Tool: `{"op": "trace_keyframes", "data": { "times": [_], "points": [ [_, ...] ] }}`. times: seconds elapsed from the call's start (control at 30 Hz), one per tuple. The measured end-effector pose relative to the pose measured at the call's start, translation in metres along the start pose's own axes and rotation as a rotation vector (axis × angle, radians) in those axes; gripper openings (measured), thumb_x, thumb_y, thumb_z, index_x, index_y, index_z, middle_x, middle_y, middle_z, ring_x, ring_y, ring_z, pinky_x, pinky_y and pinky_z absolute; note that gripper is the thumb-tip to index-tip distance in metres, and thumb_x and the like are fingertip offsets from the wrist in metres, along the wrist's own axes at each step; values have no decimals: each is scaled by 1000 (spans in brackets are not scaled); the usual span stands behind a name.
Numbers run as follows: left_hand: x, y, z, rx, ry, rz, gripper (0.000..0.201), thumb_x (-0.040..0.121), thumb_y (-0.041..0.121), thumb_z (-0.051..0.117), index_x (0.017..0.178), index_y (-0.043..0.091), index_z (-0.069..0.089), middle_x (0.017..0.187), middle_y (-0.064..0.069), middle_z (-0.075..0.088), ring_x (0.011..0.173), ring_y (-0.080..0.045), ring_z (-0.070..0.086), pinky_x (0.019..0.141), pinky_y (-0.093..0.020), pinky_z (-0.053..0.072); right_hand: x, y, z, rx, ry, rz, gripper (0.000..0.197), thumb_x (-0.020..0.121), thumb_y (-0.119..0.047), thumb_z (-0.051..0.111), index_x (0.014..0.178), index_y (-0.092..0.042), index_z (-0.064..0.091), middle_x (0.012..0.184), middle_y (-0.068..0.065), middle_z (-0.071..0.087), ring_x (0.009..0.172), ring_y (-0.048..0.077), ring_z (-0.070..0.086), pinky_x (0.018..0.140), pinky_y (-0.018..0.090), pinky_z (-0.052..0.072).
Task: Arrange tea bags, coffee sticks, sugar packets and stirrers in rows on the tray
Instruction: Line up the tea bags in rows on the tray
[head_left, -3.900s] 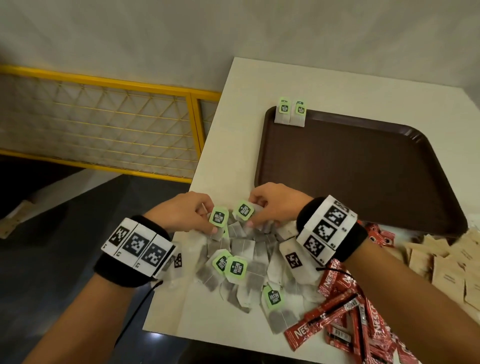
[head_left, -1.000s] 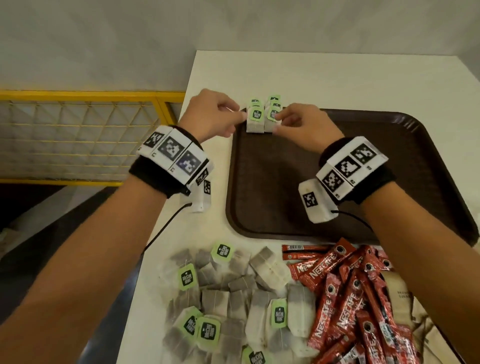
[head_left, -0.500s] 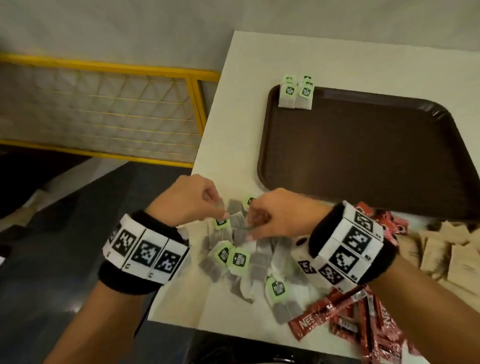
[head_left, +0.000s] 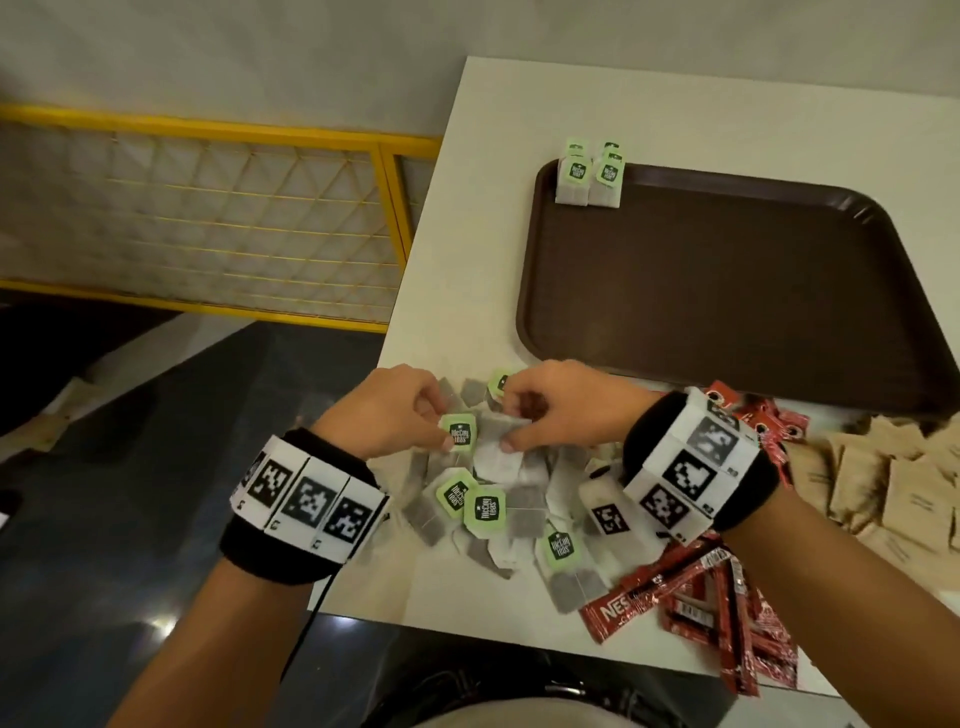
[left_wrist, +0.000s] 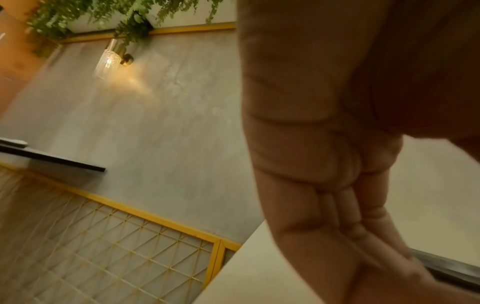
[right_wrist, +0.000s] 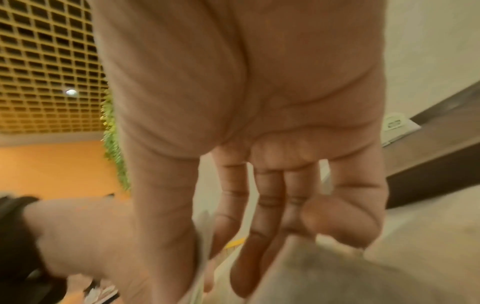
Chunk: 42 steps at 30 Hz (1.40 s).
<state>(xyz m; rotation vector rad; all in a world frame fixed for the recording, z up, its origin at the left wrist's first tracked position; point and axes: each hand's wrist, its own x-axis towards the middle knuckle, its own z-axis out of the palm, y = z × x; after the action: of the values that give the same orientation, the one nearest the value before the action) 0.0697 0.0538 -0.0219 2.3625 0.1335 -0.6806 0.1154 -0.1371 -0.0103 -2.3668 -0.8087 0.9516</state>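
Tea bags (head_left: 498, 499) of pale filter paper, grey with leaf inside and tagged with green octagonal paper labels, lie in a loose heap under both my hands at the near edge of the cream table (head_left: 467, 260). My left hand (head_left: 387, 410) sits knuckles-up over the heap's left side, thumb and forefinger pinching one green paper tag (head_left: 461, 435). My right hand (head_left: 563, 408) faces it from the other side, fingers curled down, their tips closed on a white tea bag (head_left: 498, 454) just beside that tag; the two hands nearly touch. From the right wrist view the fingers (right_wrist: 270, 205) point down with the thumb folded against them, a blurred grey bag below. From the left wrist view my fingers (left_wrist: 345, 216) lie pressed together, pointing down at the tabletop.

Red foil coffee sticks (head_left: 701, 597) are piled behind my right wrist, and brown paper sugar packets (head_left: 893, 478) spread further out to that hand's right. Beyond my fingertips lies the dark brown plastic tray (head_left: 727, 312). Well ahead of my hands, at its far left corner, placed tea bags (head_left: 589, 174) stand side by side against the rim.
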Motion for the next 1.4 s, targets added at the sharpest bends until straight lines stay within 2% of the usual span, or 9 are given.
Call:
{"op": "trace_keyframes", "data": {
  "times": [0.17,0.37,0.6,0.7,0.83,0.97,1.07,1.2,1.4],
  "points": [
    [-3,8,-14,-186,28,85,10,77,20,76,77,21,66,70,5,62,60,-3,55,62,-18,45,-3,16,-17,469,85,13,17,83,-9,68,83,-18,53,82,10,60,62,12,56,52,21,46],
    [7,38,-33,-570,15,104,8,84,8,65,82,12,59,85,-5,68,78,-14,64,77,-28,56,-5,33,-33,904,123,41,17,88,2,56,92,-13,61,86,9,61,74,20,59,60,27,55],
    [58,71,-51,-751,34,97,15,87,-4,57,89,11,56,81,-8,68,58,-10,66,55,-23,56,-8,51,-69,655,390,-4,22,87,2,58,79,-16,66,91,11,62,75,12,54,65,20,48],
    [84,87,-60,-729,28,148,17,87,-5,57,91,11,55,85,-8,67,66,-11,67,62,-24,58,-5,63,-89,726,479,-10,25,89,4,55,78,-17,64,92,17,57,62,9,51,51,15,48],
    [117,109,-69,-752,78,208,18,87,-6,57,87,12,54,89,-8,65,75,-15,63,76,-29,56,6,77,-115,839,587,-51,24,90,8,50,82,-9,65,94,8,66,66,3,64,61,14,53],
    [147,123,-76,-721,96,232,16,89,-2,57,88,14,54,93,-7,65,76,-16,62,72,-25,56,19,94,-138,867,680,-77,18,89,0,56,87,-12,70,99,4,68,90,13,65,81,24,56],
    [168,129,-81,-700,111,221,16,89,-1,58,89,14,55,91,-5,65,75,-15,61,66,-23,56,29,105,-149,844,764,-120,16,85,-2,64,93,-16,65,85,3,66,80,12,64,72,24,57],
    [194,133,-87,-685,111,172,14,88,0,59,90,13,55,93,-7,65,73,-14,61,64,-21,56,50,119,-161,886,769,-81,42,83,2,64,112,-25,49,83,4,64,76,14,64,69,29,55],
    [221,141,-93,-601,115,146,16,89,2,58,82,17,55,83,0,64,66,-7,61,67,-22,52,73,129,-169,922,737,80,11,89,-15,62,80,-20,61,94,-4,63,91,13,57,75,30,51]
  ]
}}
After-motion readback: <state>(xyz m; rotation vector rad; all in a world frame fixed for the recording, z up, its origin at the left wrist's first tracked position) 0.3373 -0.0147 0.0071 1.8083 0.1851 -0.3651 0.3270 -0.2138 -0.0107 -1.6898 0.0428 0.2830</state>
